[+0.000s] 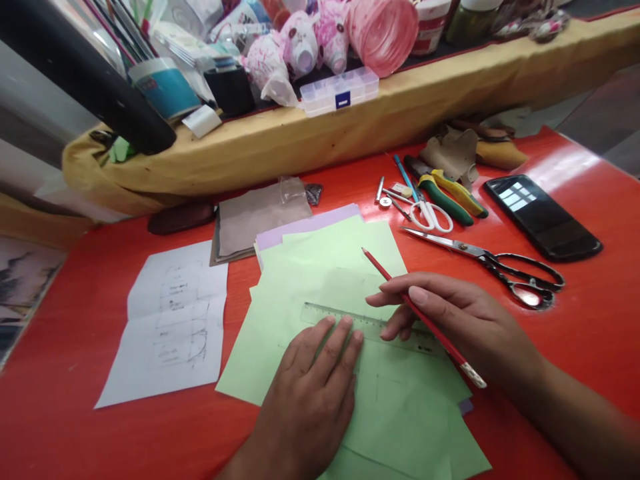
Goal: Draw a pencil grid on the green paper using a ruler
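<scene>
My left hand [315, 393] lies flat on light green paper [270, 327], fingertips at the lower edge of a clear ruler [367, 321]. Between the thumb and fingers of my right hand [450, 317] is a red pencil [435, 327]. Its point is up and to the left, above the paper, and its worn white eraser end is at the lower right. Part of the ruler passes beneath my right hand. Faint pencil lines show on the green sheets, which overlap a lilac sheet [310, 225]. To the left, a creased white sheet [145, 347] bears a pencil sketch.
Large black-handled scissors [485, 253], white-handled scissors [430, 215], green-and-yellow pliers [450, 193] and a phone [543, 217] lie on the red table at right. Brown sheets [260, 220] are behind the paper. A cloth-covered ledge [240, 147] holds jars and a plastic box [340, 90].
</scene>
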The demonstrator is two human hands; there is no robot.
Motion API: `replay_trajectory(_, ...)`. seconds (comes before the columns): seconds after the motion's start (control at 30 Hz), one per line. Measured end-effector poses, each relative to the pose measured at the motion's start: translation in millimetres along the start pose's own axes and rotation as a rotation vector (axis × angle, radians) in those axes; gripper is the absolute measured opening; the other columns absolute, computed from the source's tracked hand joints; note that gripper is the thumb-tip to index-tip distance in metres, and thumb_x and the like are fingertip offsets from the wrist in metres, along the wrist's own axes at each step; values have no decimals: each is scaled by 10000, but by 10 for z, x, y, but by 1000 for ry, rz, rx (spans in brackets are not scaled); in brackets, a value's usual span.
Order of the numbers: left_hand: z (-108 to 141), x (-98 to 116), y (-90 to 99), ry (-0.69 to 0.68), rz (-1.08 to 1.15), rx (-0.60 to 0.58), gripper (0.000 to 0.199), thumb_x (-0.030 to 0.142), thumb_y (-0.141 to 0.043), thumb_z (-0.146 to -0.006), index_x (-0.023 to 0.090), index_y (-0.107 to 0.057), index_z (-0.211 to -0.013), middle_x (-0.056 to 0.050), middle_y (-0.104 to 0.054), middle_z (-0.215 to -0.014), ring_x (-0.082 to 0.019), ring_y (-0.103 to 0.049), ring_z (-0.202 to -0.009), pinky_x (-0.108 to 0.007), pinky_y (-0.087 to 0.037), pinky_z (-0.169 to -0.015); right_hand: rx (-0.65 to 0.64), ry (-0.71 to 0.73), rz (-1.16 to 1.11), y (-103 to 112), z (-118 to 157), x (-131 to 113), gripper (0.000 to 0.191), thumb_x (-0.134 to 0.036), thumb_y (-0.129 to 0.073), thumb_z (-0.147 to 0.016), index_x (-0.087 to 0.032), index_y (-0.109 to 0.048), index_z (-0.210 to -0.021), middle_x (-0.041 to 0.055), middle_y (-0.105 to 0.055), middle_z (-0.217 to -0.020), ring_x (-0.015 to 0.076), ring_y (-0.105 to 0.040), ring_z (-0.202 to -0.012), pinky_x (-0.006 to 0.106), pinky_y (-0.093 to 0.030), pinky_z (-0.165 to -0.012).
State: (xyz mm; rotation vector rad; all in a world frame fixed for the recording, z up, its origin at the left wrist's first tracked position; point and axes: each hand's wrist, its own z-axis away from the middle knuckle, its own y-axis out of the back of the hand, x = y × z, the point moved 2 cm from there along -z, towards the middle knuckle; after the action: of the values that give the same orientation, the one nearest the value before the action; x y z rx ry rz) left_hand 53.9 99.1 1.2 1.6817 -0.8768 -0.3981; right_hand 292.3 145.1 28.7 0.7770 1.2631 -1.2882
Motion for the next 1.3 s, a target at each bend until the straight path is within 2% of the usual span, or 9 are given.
replay_trajectory(0.23, 1, 0, -7, -1, -8, -4, 468, 121, -491, -1062, 117, -599, -1517, -99, -583, -1597, -320, -509, -1461, -492, -438, -1173, 8, -5, 16, 6, -4, 10, 272, -442, -668, -1052, -243, -810, -1170, 122, -842, -1194, 225, -836, -814, 329, -652, -718)
replay_trajectory(0.67, -10, -2, 7, -12, -20, -21, 475, 110, -499, -1050, 108, -600, -1514, -107, -583, -1596, -328, -509, -1458, -501, -468, -1160, -3, -9, 10, 12, -16, 5, 249, -433, -666, -1058, -263, -820, -1156, 100, -847, -1185, 200, -832, -804, 302, -658, -733)
replay_trajectory(1.3, -4, 2, 3, -19, -15, -25, 488, 89, -510, -1037, 90, -592, -1517, -123, -584, -1591, -336, -513, -1455, -503, -480, -1161, 7, -25, -46, 21, -7, 31, 252, -409, -685, -1047, -261, -819, -1200, 116, -841, -1202, 220, -842, -815, 341, -675, -751)
